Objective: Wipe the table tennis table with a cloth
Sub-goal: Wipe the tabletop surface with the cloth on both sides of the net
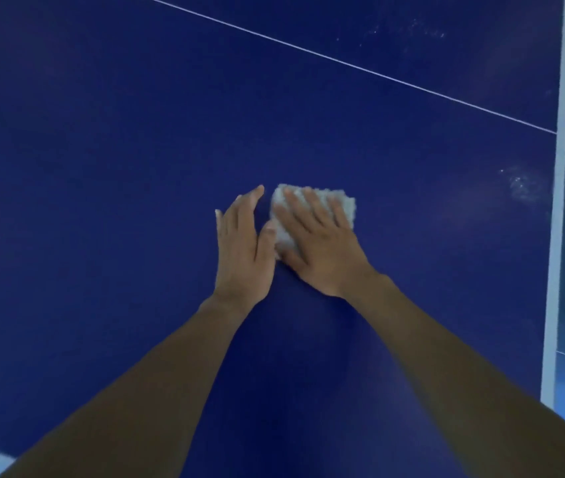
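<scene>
Pressing cloth (344,203) flat onto bench (101,167) under straight, spread right fingers (308,208); left hand (241,250) open just left of it. Smear (522,184) well right, nearer right hand (322,246).

1. One view only: head-worn, facing forward and steeply down at the blue worktop (101,150).
2. Near; worktop fills almost the whole frame, white edge stripe (562,167) at right.

Fluffy, nubbly white cloth (313,215) on smooth, matt blue table (118,150)
</scene>
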